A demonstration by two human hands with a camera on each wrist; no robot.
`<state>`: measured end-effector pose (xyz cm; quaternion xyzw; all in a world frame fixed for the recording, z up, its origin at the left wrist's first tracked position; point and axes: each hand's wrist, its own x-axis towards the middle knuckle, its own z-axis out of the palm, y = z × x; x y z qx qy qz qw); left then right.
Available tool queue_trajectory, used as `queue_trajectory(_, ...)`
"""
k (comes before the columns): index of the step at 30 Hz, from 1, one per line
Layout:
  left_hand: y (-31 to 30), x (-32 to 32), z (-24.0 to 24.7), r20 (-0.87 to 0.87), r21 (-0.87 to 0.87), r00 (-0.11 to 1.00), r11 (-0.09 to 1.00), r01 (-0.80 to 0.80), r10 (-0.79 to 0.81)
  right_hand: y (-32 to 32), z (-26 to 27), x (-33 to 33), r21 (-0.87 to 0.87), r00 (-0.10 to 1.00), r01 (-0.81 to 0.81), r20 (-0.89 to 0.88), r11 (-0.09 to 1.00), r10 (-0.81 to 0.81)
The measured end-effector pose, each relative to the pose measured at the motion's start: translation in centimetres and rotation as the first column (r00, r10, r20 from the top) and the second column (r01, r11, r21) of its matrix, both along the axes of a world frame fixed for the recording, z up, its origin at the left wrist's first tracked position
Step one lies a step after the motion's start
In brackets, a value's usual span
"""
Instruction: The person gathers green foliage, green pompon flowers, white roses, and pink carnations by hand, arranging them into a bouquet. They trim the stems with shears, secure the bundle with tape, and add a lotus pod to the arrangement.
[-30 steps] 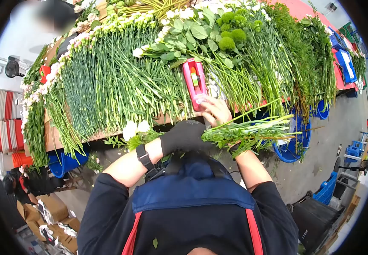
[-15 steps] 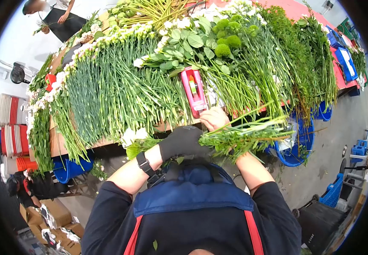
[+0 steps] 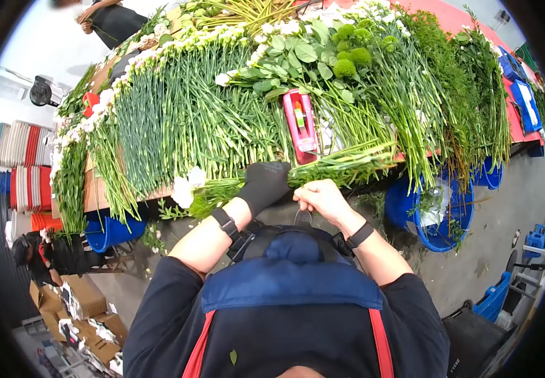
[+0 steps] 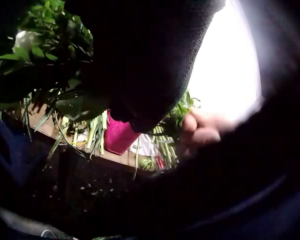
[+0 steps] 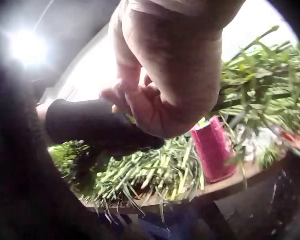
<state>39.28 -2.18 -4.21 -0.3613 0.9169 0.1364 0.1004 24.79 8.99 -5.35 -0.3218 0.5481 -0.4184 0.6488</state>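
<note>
My left hand [image 3: 266, 183], in a black glove, grips a bunch of green stems [image 3: 354, 161] with white blooms [image 3: 187, 188] at its left end. The stems run to the right along the table's front edge. Just right of the glove is my bare right hand [image 3: 324, 199], its fingers curled with the tips together; whether something thin is between them cannot be told. In the right wrist view that hand [image 5: 165, 75] is beside the gloved one [image 5: 100, 122]. A pink tape dispenser [image 3: 300, 126] lies on the table behind the bunch.
Rows of stems [image 3: 209, 120], green pompom flowers [image 3: 351, 58] and leafy branches [image 3: 464, 94] cover the table. Blue buckets [image 3: 452, 220] stand below its front edge at right and left. Another person [image 3: 118, 22] is at the back left; stacked bins [image 3: 30, 189] are at far left.
The bunch has swung up and away from me, its stems now across the dispenser's near end. My right hand has come away from the dispenser, out from behind the stems and nearer to me.
</note>
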Motion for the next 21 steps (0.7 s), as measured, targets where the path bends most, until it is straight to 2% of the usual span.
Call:
queue_trajectory(1,0.5,-0.3,-0.1,0.049,-0.034,0.998,0.999,0.028,-0.027,-0.2,1.2,0.1,0.050,0.995,0.052,0.077,0.997,-0.055)
queue_trajectory(5,1.9,0.0,0.1,-0.195,-0.110,0.971,0.987,0.117,-0.137,-0.4,2.5,-0.3,0.186,0.902,0.243,0.318,0.952,-0.292)
queue_trajectory(6,2.1,0.2,0.8,-0.294,-0.118,0.943,0.985,0.126,-0.155,-0.4,2.7,-0.3,0.161,0.919,0.250,0.273,0.955,-0.286)
queue_trajectory(9,1.6,1.1,2.2,-0.136,0.066,0.986,0.992,0.109,-0.099,0.1,5.2,-1.0,0.063,0.932,0.177,0.309,0.982,-0.188)
queue_trajectory(10,1.5,1.2,3.6,-0.096,0.120,0.991,0.987,0.106,-0.095,0.7,6.1,-1.1,-0.059,0.965,0.125,0.240,0.990,-0.107)
queue_trajectory(11,1.3,1.7,3.7,-0.140,0.159,0.986,0.981,0.108,-0.086,1.5,5.9,-1.4,-0.087,0.986,0.066,0.157,0.994,-0.051)
queue_trajectory(13,0.6,2.6,4.6,-0.230,0.233,0.971,0.965,0.117,-0.062,3.3,6.3,-1.8,-0.076,0.975,-0.217,-0.054,0.973,0.214)
queue_trajectory(15,-0.1,3.1,6.5,-0.183,0.532,0.983,0.841,0.100,-0.002,5.1,3.6,-1.0,-0.084,0.972,-0.230,-0.059,0.970,0.226)
queue_trajectory(16,-0.4,3.3,6.9,-0.184,0.652,0.983,0.751,0.102,0.026,5.5,3.4,-0.3,-0.012,0.978,-0.134,-0.165,0.991,0.130)
queue_trajectory(17,-0.7,3.4,7.5,-0.184,0.757,0.982,0.644,0.110,0.048,5.3,0.5,-0.6,-0.063,0.895,-0.211,-0.414,0.975,0.167)
queue_trajectory(18,-0.6,3.2,9.3,-0.196,0.779,0.981,0.606,0.158,-0.005,4.6,-1.3,-0.1,-0.153,0.987,-0.047,-0.157,0.987,0.023)
queue_trajectory(19,-0.9,3.3,8.7,-0.205,0.785,0.977,0.586,0.199,-0.057,3.7,-1.9,0.6,-0.198,0.986,0.136,0.118,0.971,-0.114)
queue_trajectory(21,-1.3,3.5,6.8,-0.228,0.796,0.959,0.535,0.283,-0.168,2.2,-1.9,0.6,-0.299,0.963,0.209,0.230,0.931,-0.142)
